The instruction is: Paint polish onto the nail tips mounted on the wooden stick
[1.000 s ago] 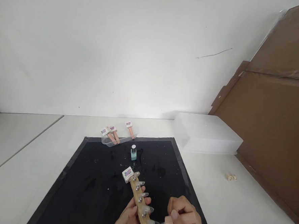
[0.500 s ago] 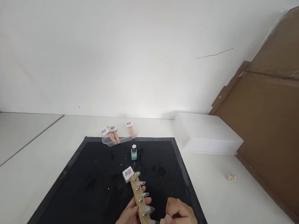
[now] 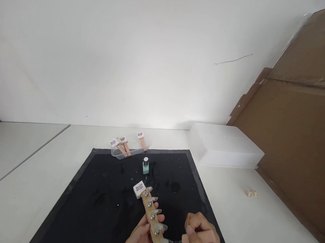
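Head view showed me a white table [image 3: 255,222] with a black mat [image 3: 100,191] spread across its near middle, and both hands worked at the mat's near edge. My left hand [image 3: 140,239] was wrapped around the lower end of a wooden stick [image 3: 151,216], fingers curled on its left side, so the stick rose tilted toward the mat's centre. Along the stick's right side sat a row of clear nail tips [image 3: 157,211], each pinned by a small metal ball, and a white block with a coloured label [image 3: 139,188] capped its far end. My right hand [image 3: 200,239] was closed narrowly on a pink brush cap [image 3: 186,241], thumb on top, with the dark brush pointing left and touching the lowest nail tip beside the stick's near end.

Farther along the mat, near its far edge, a small mint-green polish bottle [image 3: 145,166] stood upright and uncapped, well apart from both hands. Just beyond the mat's far edge lay a clear shallow tray [image 3: 119,154] holding three more sticks [image 3: 125,145] with labelled white blocks. At the table's far right side rested a translucent plastic box [image 3: 224,145], against brown cardboard [image 3: 295,151]. Some small pale bits [image 3: 251,193] lay on the table toward its right edge; I could not tell what they were.
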